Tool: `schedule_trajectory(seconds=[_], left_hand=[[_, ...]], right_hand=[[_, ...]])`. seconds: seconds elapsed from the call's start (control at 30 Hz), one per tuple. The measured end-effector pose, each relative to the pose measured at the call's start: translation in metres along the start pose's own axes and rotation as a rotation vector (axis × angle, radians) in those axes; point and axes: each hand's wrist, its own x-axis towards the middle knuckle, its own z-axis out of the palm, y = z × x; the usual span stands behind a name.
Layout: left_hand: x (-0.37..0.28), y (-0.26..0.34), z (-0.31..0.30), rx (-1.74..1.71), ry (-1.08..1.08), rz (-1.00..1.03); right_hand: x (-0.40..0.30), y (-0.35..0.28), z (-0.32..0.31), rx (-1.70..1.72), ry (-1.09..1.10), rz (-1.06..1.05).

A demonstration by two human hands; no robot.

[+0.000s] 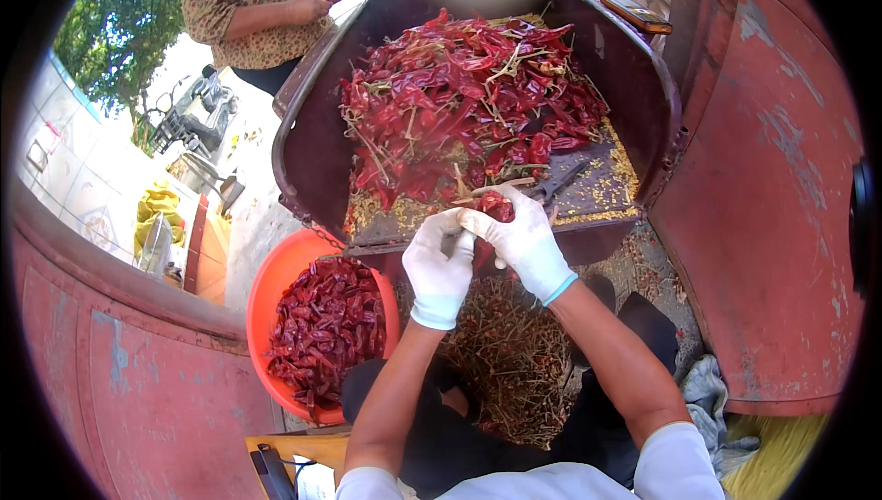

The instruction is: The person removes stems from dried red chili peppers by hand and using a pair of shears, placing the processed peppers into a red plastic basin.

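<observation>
Both my hands wear white knitted gloves and meet over the near edge of a dark maroon metal cart bed (475, 241). My right hand (527, 231) grips a dried red chilli pepper (496, 205), part of it hidden by the fingers. My left hand (441, 245) is curled, its thumb and fingertips against the right hand's fingers; whether it pinches part of the chilli is hidden. Just beyond lies a heap of dried red chillies (468, 100) with pale stems. Dark-handled scissors (555, 183) lie right of the heap, among scattered yellow seeds (606, 179).
An orange plastic basin (258, 321) of red chilli pieces stands at my left. Below my hands is a pile of cut stems (517, 362). A phone-like device (637, 12) rests on the cart's right rim. Another person (258, 10) stands beyond the left rim. Red metal doors (765, 190) flank me.
</observation>
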Motion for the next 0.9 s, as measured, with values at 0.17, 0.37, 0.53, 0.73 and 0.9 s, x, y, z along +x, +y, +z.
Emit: schedule_trajectory(seconds=[0.17, 0.37, 0.53, 0.73, 0.9], left_hand=[[0.004, 0.004, 0.002, -0.142, -0.105, -0.091], [0.021, 0.003, -0.021, -0.384, -0.073, -0.238], [0.026, 0.01, -0.022, -0.372, -0.188, -0.247], [0.024, 0.005, -0.022, -0.415, -0.166, -0.069], [0.023, 0.011, -0.025, -0.562, -0.205, -0.112]], right_hand=[[0.007, 0.001, -0.007, -0.027, 0.037, -0.02], [0.014, 0.01, -0.01, -0.413, 0.212, -0.254], [0.008, 0.01, -0.005, -0.554, 0.12, -0.522], [0.01, 0.009, -0.012, -0.465, 0.011, -0.574], [-0.002, -0.011, -0.015, -0.064, -0.178, -0.095]])
